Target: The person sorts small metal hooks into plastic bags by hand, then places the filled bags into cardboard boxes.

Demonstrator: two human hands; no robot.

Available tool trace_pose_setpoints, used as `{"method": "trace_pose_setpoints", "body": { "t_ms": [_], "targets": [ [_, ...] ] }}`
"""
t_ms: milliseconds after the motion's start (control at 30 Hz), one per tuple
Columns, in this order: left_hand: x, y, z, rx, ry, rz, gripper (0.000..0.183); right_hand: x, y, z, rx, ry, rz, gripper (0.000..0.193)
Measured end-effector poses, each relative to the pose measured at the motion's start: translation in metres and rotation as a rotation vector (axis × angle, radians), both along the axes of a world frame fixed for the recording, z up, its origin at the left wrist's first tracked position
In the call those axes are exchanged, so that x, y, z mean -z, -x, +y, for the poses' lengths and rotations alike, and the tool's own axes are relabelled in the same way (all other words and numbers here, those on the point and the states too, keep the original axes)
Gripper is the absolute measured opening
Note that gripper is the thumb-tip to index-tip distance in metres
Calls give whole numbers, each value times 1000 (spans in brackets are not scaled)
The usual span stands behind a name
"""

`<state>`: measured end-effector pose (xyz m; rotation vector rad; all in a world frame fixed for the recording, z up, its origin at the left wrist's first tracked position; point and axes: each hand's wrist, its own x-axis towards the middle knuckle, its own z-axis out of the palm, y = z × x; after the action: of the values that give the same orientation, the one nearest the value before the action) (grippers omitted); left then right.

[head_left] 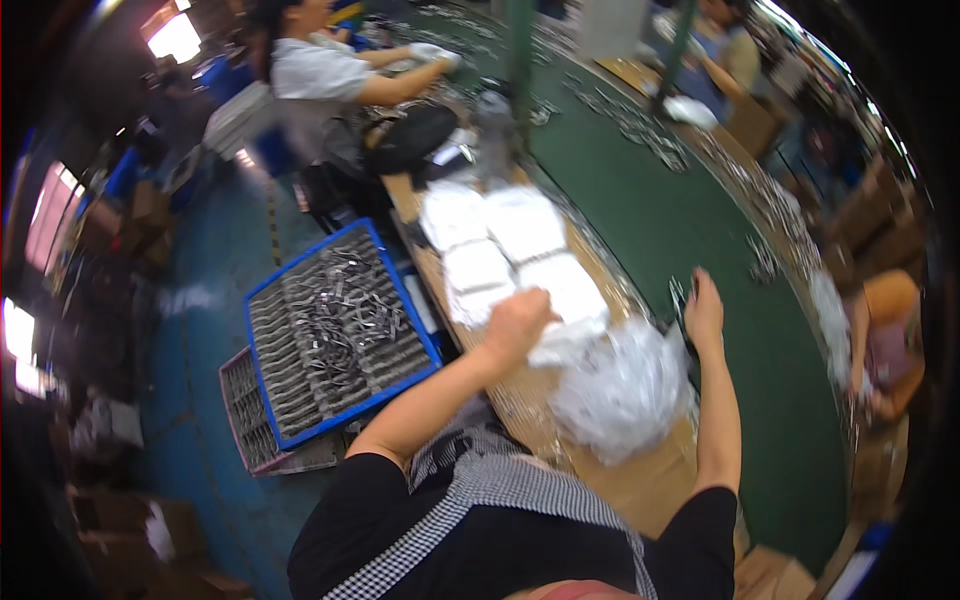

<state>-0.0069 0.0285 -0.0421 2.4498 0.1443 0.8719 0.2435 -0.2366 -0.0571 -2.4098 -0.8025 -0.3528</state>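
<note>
Relative to the clear plastic bags [620, 400], left hand [520, 325] (curled, grip indeterminable) is up-left by white packets [568, 288], right hand [704, 308] (grasp unclear) up-right beside shiny metal pieces [679, 297], which a loose pinch could scatter across the green belt [790, 430] rightward.

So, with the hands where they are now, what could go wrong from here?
First, the loose clear plastic bags bunch between the forearms, near the green surface; the right hand or its forearm might snag them. Second, the blue tray, loaded with metal pieces, sits askew over a lower tray, so a knock could shift it. Third, the left hand is close to the white bundles and might disturb them.
</note>
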Motion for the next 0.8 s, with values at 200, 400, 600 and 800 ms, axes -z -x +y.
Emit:
{"method": "trace_pose_setpoints", "body": {
  "t_ms": [200,400,600,800],
  "targets": [
    [-39,-11,-12,210,235,-99,10,-111,77,6,-273,-953,760,13],
    [-63,-4,-53,406,453,-60,8,-121,151,10,-536,-1249,1141,10],
    [-97,25,-82,510,189,-201,8,-105,211,18,-465,-519,-142,8],
    [-52,9,-64,397,-56,-46,14,-98,213,-16,-479,288,-98,17]
  ]
}}
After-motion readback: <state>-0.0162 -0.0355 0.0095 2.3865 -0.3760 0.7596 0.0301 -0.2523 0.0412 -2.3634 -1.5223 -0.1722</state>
